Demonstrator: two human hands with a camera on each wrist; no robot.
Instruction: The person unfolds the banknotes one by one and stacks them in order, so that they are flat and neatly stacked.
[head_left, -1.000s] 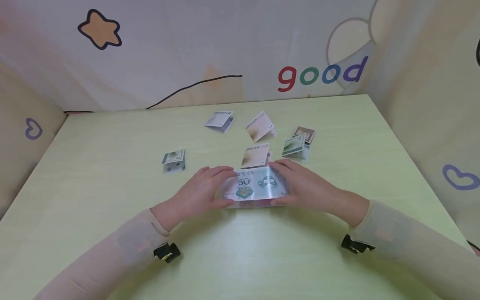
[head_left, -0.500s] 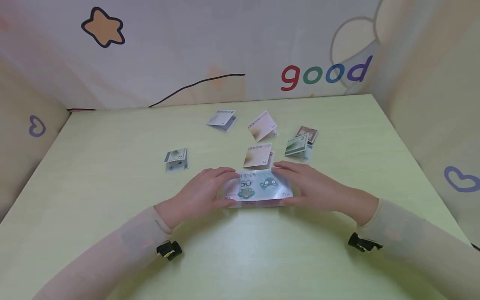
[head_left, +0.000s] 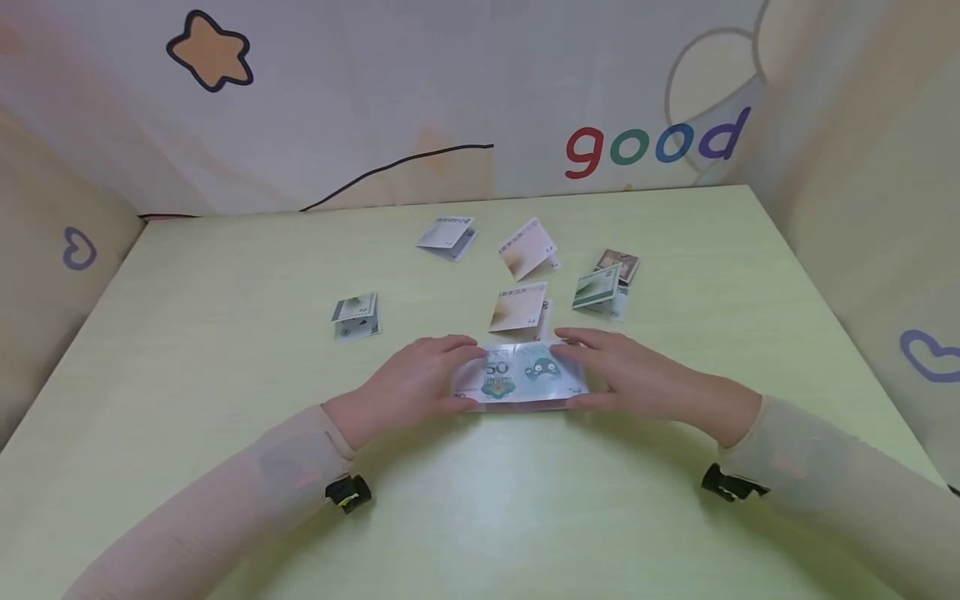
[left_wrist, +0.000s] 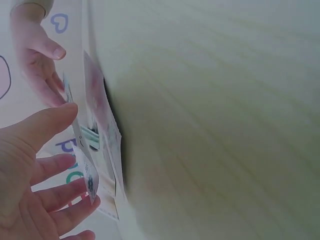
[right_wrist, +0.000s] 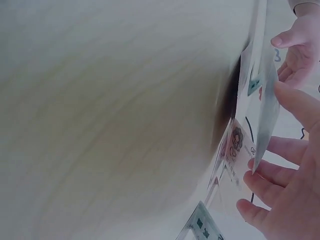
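A teal-and-white banknote [head_left: 517, 371] marked 50 is held level by its two ends. My left hand [head_left: 420, 379] pinches the left end, thumb at the near edge and fingertips along the far one. The right hand [head_left: 641, 371] holds the other end the same way. Seen from the left wrist, the banknote [left_wrist: 82, 142] hangs above a pinkish banknote [left_wrist: 97, 100] that lies near the tabletop. In the right wrist view, fingertips of the right hand [right_wrist: 295, 165] meet the note's lower edge.
Just beyond the hands stands a folded pinkish note [head_left: 517, 308], with another [head_left: 528, 247] behind it. A folded green note [head_left: 597, 287] partly covers a brown note [head_left: 626, 262]. Farther left are a folded green note [head_left: 356, 312] and a pale folded note [head_left: 447, 235]. Printed cloth walls border the table.
Both hands keep their hold on the 50 banknote. The right thumb has slid a little outward toward the note's right end. The head view has shifted slightly.
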